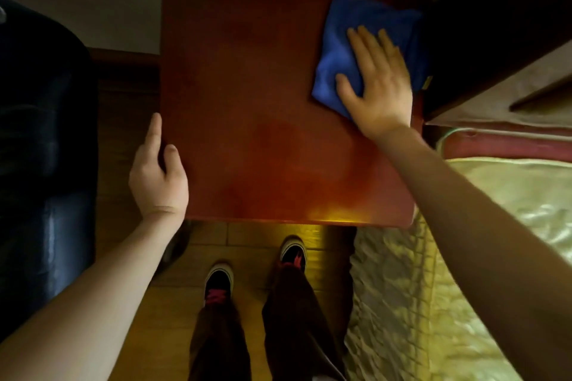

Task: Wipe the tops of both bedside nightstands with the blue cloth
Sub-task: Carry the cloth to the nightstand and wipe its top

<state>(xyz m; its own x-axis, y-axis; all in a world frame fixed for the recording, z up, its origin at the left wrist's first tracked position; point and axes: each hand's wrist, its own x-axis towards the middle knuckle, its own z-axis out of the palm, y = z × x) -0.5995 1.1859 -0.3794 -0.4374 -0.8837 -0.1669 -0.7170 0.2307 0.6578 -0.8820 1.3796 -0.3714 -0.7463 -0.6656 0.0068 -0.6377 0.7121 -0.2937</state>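
Observation:
A reddish-brown wooden nightstand [263, 120] fills the middle of the view, seen from straight above. The folded blue cloth [349, 37] lies on its far right corner. My right hand [379, 83] presses flat on the cloth, fingers spread and pointing away from me. My left hand [159, 170] rests against the nightstand's left edge near the front, index finger stretched along the edge and thumb on the top. Only this one nightstand is in view.
A bed with a shiny gold quilted cover [464, 272] runs along the right. A dark headboard [495, 9] stands at the upper right. A dark blue glossy object [43, 148] stands at the left. My feet [257, 269] stand on the wooden floor in front.

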